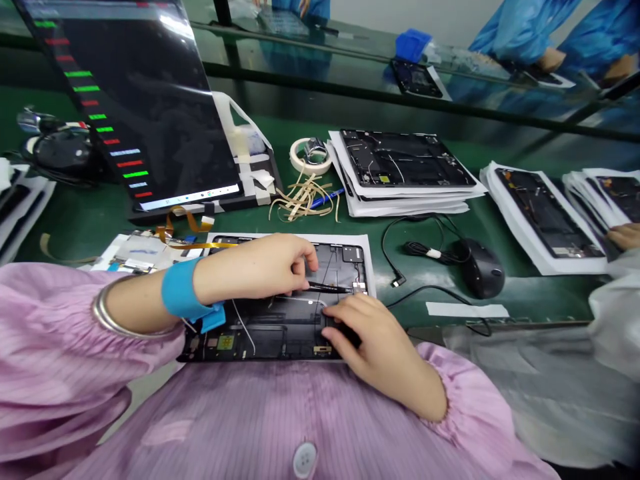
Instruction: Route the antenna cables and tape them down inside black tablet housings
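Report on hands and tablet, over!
Left hand pinching thin black tool. Right hand open over right side of tablet. Left forearm hides part of it.

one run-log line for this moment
left hand: curled at slim black tool, grip unclear | right hand: fingers parted over open black device housing | white sheet: under housing | black mouse: right of housing

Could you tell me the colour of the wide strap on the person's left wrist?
The wide strap is bright blue, best seen in the head view.

Black tool over open device shell
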Motion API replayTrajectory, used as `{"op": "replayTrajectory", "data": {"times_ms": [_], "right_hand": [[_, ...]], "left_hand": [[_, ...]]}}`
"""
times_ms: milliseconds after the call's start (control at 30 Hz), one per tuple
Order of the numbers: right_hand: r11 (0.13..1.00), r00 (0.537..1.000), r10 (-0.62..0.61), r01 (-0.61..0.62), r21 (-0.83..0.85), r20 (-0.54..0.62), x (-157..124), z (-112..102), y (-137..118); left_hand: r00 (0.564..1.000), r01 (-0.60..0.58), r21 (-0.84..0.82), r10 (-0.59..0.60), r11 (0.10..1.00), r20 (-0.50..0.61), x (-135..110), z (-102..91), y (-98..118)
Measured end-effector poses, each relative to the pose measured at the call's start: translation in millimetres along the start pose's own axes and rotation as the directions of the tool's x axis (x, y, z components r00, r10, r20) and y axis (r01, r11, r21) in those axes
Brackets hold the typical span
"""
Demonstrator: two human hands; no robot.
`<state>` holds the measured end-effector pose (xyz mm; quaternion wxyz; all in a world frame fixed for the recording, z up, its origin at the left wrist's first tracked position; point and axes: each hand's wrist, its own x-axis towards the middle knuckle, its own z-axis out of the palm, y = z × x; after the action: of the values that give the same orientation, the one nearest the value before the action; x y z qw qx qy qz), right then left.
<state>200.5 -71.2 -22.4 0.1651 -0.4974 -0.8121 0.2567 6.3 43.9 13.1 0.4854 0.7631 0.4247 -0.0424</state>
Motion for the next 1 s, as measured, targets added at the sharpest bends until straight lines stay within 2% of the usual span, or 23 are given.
{"op": "replayTrajectory", "data": {"times_ms": [67,133,267,400,467,533,633,700,767,833,867,933,1000], "right_hand": [[0.998,0.999,-0.020,0.023,-0.066,0.044,3,6,-9],[0.989,0.992,-0.096,0.104,-0.101,0.083,7,10,-15],[0.949,0.943,-0.273,0.297,-0.109,0.192,9,15,-21],[0.886,0.853,-0.427,0.460,-0.047,0.299,6,18,-20],[0.866,0.807,-0.484,0.496,0.055,0.340,4,17,-20],[0.856,0.790,-0.516,0.493,0.156,0.332,2,15,-19],[0.838,0.803,-0.540,0.489,0.241,0.251,-2,11,-16],[0.851,0.844,-0.509,0.466,0.240,0.166,-6,7,-10],[0.898,0.908,-0.416,0.400,0.182,0.059,-11,3,-1],[0.957,0.958,-0.271,0.278,0.078,-0.096,-16,1,12],[0.980,0.964,-0.191,0.198,0.021,-0.183,-18,1,18],[0.997,0.944,-0.062,0.044,-0.063,-0.325,-19,1,29],[0.993,0.927,-0.002,-0.042,-0.109,-0.375,-19,3,36]], "left_hand": [[0.992,-0.076,0.155,0.091,0.985,-0.093,-1,-1.1,5],[0.971,-0.123,0.265,0.170,0.956,-0.165,-3,-2.0,12],[0.939,-0.124,0.354,0.224,0.927,-0.260,-7,-4.4,22],[0.951,-0.094,0.358,0.190,0.929,-0.244,-5,-6.9,20],[0.965,-0.069,0.380,0.159,0.923,-0.210,-3,-4.4,14],[0.976,-0.044,0.388,0.122,0.920,-0.180,-3,1.3,7],[0.984,-0.002,0.334,0.062,0.943,-0.168,-3,11.5,-3],[0.982,-0.001,0.290,0.055,0.957,-0.178,-2,15.9,-9],[0.977,-0.012,0.269,0.068,0.963,-0.200,-2,17.5,-13],[0.976,-0.007,0.268,0.065,0.963,-0.207,-1,17.3,-15],[0.977,0.002,0.270,0.055,0.963,-0.204,-1,16.9,-16],[0.980,0.019,0.261,0.034,0.965,-0.198,0,16.2,-16],[0.982,0.016,0.224,0.027,0.974,-0.189,0,15.8,-16]]}}
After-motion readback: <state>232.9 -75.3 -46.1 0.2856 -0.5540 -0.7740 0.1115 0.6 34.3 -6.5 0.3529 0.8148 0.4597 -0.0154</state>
